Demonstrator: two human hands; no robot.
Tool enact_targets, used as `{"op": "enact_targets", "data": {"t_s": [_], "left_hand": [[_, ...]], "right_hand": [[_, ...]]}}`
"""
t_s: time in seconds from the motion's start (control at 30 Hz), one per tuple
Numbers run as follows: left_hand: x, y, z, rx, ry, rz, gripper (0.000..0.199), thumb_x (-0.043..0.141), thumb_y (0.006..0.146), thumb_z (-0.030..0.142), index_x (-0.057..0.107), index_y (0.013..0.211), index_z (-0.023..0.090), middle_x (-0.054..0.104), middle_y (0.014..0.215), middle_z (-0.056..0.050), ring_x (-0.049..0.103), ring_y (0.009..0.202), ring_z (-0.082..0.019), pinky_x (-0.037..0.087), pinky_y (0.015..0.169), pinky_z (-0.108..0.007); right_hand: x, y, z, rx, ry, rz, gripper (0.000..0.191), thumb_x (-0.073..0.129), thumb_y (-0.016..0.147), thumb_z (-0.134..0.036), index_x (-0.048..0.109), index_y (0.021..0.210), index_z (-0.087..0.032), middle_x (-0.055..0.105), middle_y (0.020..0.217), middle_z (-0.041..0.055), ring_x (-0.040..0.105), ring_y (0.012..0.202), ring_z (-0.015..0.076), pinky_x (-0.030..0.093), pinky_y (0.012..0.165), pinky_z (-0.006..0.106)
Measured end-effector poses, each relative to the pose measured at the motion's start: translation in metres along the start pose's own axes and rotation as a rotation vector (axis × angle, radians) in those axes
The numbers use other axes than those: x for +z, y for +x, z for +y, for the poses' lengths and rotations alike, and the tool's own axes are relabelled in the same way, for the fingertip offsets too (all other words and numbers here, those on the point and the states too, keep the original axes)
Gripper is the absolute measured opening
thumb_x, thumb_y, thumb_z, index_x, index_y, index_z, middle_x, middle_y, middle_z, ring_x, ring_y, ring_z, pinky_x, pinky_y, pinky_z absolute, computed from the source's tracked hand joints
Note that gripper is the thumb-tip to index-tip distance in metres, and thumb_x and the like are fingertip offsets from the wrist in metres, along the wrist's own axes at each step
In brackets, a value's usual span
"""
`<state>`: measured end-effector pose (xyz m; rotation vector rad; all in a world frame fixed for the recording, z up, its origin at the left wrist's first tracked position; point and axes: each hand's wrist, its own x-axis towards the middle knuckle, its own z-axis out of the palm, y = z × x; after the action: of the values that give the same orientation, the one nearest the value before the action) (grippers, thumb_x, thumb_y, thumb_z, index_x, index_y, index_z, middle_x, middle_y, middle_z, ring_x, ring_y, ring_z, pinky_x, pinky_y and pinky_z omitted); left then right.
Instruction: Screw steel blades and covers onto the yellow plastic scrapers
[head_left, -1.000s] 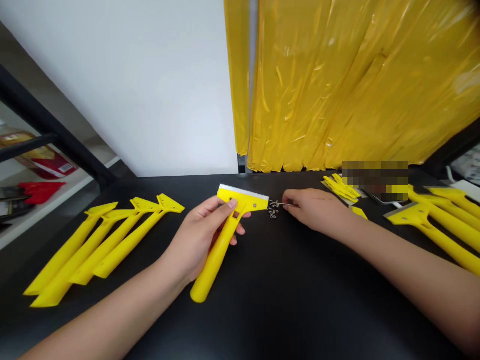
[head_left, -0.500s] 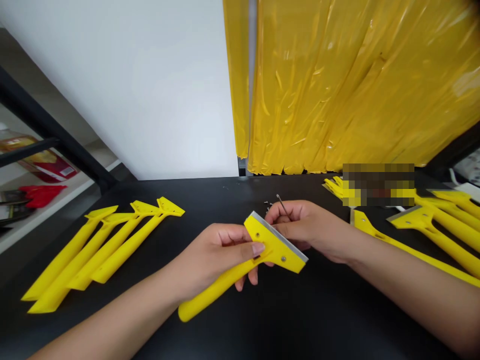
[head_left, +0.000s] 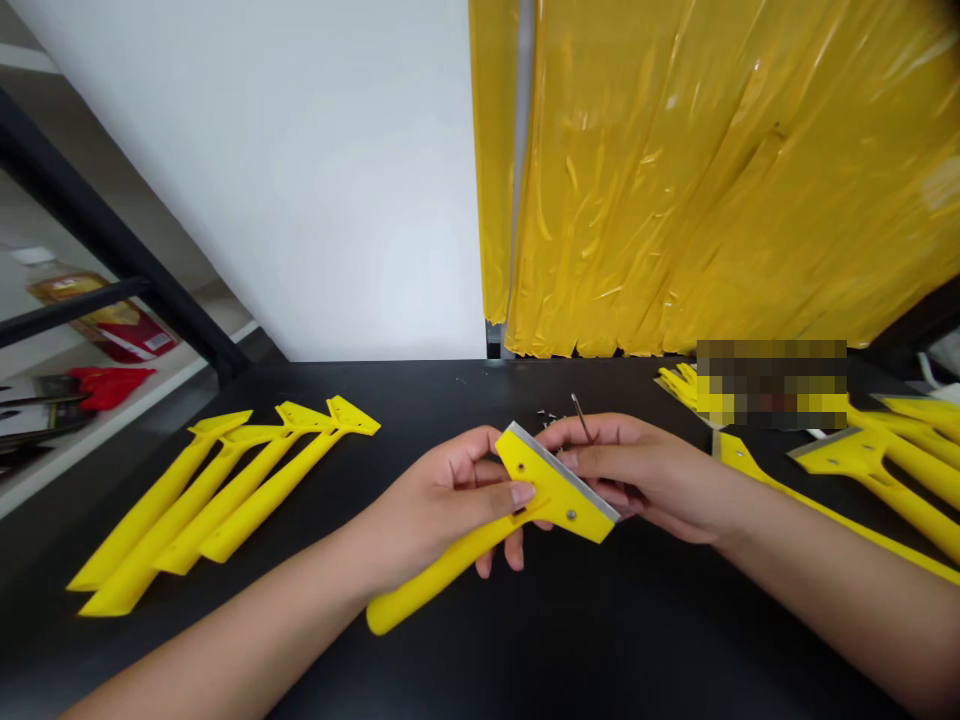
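My left hand (head_left: 442,490) is closed around the neck of a yellow scraper (head_left: 559,498), its thumb pressed on the flat head. The scraper tilts up to the right, with a metal blade strip (head_left: 562,467) along the head's far edge. One hole in the head looks bare, while a screw (head_left: 571,515) sits in the other. Behind the blade, my right hand (head_left: 645,465) has its fingers closed around a thin metal rod (head_left: 580,414), whose tip sticks up; its lower part is hidden. Loose screws (head_left: 551,415) lie on the table just beyond.
Several yellow scraper handles (head_left: 255,490) without blades lie side by side at left. More yellow scrapers (head_left: 847,450), fitted with blades, lie at right beside a pixelated patch. A white panel (head_left: 337,200) and yellow plastic sheeting (head_left: 637,200) stand behind the black table (head_left: 585,640).
The view has shifted slightly, so most things appear a little farther right. My right hand and the rod have moved slightly; both hands keep their hold.
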<state>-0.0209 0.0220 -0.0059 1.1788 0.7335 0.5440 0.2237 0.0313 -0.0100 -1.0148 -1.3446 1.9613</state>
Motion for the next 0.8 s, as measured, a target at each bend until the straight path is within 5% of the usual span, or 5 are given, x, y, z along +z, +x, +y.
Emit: {"op": "enact_targets", "data": {"t_s": [0.2,0.6,0.8], "left_hand": [[-0.001,0.0015,-0.0024,0.038,0.015,-0.031,0.023,0.067,0.102,0.032,0.049,0.112,0.023,0.079,0.1,-0.007,0.073,0.065,-0.013,0.051,0.049,-0.016],[0.0033,0.001,-0.0035,0.092,0.038,0.038,0.021,0.07,0.1,0.031,0.053,0.107,0.023,0.073,0.094,-0.001,0.072,0.064,-0.012,0.051,0.047,-0.016],[0.0051,0.0021,-0.0054,0.133,0.02,0.082,0.023,0.073,0.098,0.033,0.056,0.11,0.024,0.071,0.109,-0.003,0.073,0.068,-0.013,0.052,0.046,-0.016]], "right_hand": [[-0.0015,0.0,0.0009,0.004,-0.019,0.015,0.028,0.073,0.091,-0.038,0.075,0.111,-0.019,0.049,0.057,-0.0066,0.031,0.048,0.0064,0.023,0.046,0.019],[-0.0025,0.0026,0.0018,0.03,0.107,-0.038,0.023,0.072,0.094,-0.034,0.075,0.111,-0.019,0.04,0.054,-0.0096,0.022,0.047,0.0059,0.02,0.045,0.019],[-0.0037,0.0043,0.0042,0.009,0.03,-0.016,0.04,0.074,0.092,-0.054,0.074,0.108,-0.018,0.033,0.058,-0.0097,0.021,0.05,0.006,0.02,0.046,0.02]]}}
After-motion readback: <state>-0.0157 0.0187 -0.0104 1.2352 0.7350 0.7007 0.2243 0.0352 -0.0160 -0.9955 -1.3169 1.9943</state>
